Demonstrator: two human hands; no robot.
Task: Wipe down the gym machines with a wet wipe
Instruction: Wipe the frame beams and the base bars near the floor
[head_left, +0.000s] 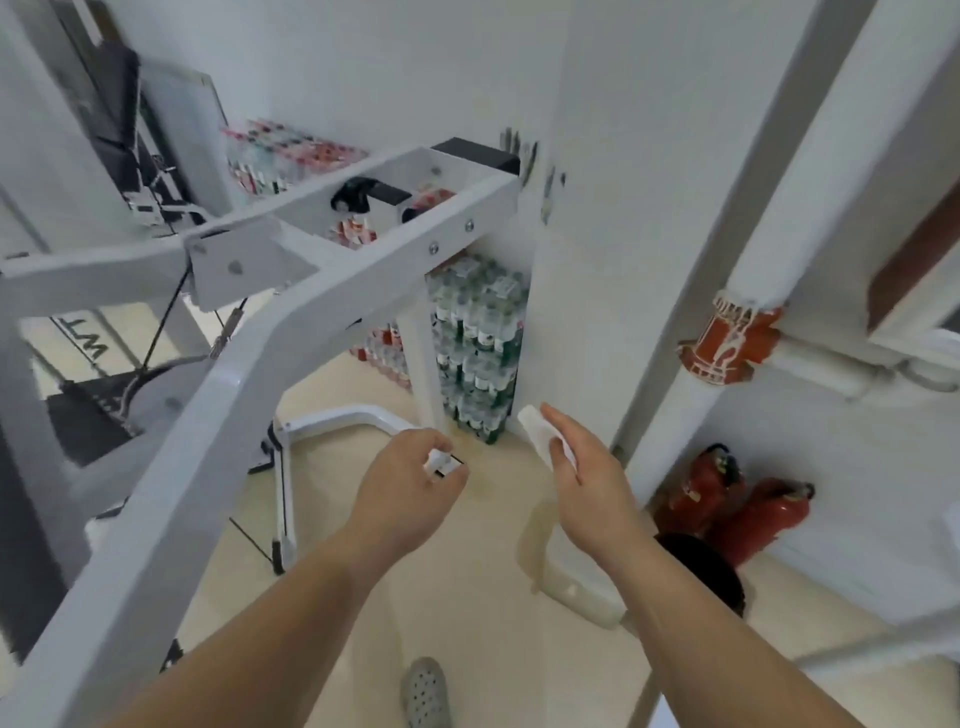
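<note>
You are holding both hands in the air beside the white machine frame, not touching it, so the wiping seems not yet begun here. Your right hand is holding a folded white wet wipe in its fingers; your left hand is pinching a small white piece, perhaps packaging.

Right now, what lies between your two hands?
Head view: nothing between left hand and right hand holding the wipe; only bare floor below.
</note>
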